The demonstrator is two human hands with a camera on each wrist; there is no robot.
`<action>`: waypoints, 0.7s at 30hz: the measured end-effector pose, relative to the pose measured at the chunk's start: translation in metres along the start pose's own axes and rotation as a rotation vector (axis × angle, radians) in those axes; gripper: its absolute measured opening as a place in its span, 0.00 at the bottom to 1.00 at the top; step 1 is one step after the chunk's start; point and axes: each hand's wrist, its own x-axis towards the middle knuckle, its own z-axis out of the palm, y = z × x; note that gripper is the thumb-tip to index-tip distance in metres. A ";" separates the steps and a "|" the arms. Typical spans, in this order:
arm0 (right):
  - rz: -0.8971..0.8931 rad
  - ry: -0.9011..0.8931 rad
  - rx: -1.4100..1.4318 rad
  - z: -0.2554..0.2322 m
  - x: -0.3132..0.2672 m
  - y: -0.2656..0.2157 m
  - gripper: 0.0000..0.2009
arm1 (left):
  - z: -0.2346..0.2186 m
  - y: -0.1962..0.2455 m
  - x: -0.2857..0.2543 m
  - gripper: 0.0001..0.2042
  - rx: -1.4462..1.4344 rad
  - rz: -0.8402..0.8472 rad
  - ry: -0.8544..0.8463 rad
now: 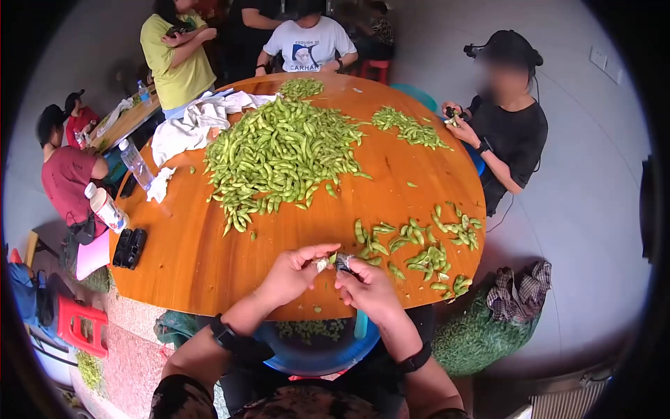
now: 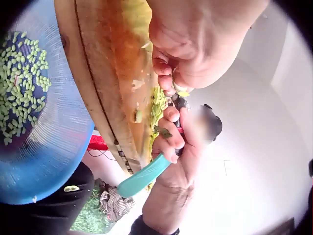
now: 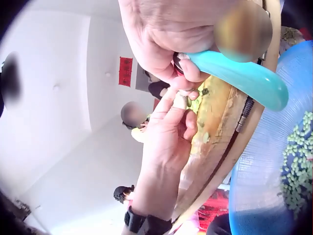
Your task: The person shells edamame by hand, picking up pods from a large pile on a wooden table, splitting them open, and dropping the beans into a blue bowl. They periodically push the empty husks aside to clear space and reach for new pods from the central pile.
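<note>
Over the near edge of the round wooden table [image 1: 188, 244], my left hand [image 1: 289, 276] pinches a small green soybean pod [image 2: 182, 92] between thumb and fingers. Close beside it, my right hand [image 1: 371, 290] curls round a tool with a broad turquoise handle [image 3: 239, 78], which sticks out below the fist. Its dark working end is mostly hidden by the fingers, right at the pod. Below the table edge, a blue basin [image 2: 73, 164] holds many shelled green beans [image 2: 24, 83]. Loose pods [image 1: 429, 258] lie to the right of my hands.
A large heap of pods [image 1: 279, 153] covers the table's middle. White cloths [image 1: 188, 129], a water bottle [image 1: 136, 164], a white bottle [image 1: 106, 207] and a black case [image 1: 129, 248] line the left side. A person in black [image 1: 513, 133] works at the right; a filled green sack [image 1: 481, 339] stands below.
</note>
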 end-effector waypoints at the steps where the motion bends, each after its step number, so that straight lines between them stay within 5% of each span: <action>1: 0.000 0.003 -0.002 0.002 -0.001 0.002 0.11 | -0.005 -0.006 -0.001 0.18 0.104 0.012 -0.033; 2: 0.002 0.012 0.002 0.003 -0.002 0.003 0.10 | -0.007 -0.009 -0.003 0.18 0.101 0.015 -0.036; 5: 0.006 0.030 0.004 0.007 -0.006 0.009 0.08 | -0.008 -0.024 -0.004 0.24 0.440 0.380 0.015; 8: -0.015 0.068 0.006 0.012 -0.007 0.012 0.06 | -0.006 -0.027 -0.006 0.26 0.550 0.465 0.026; 15: -0.060 0.126 0.107 0.023 0.002 0.021 0.04 | -0.002 -0.022 -0.008 0.24 0.670 0.477 0.064; 21: 0.031 0.100 0.314 0.019 0.005 0.014 0.05 | -0.008 -0.026 -0.004 0.24 0.449 0.376 -0.008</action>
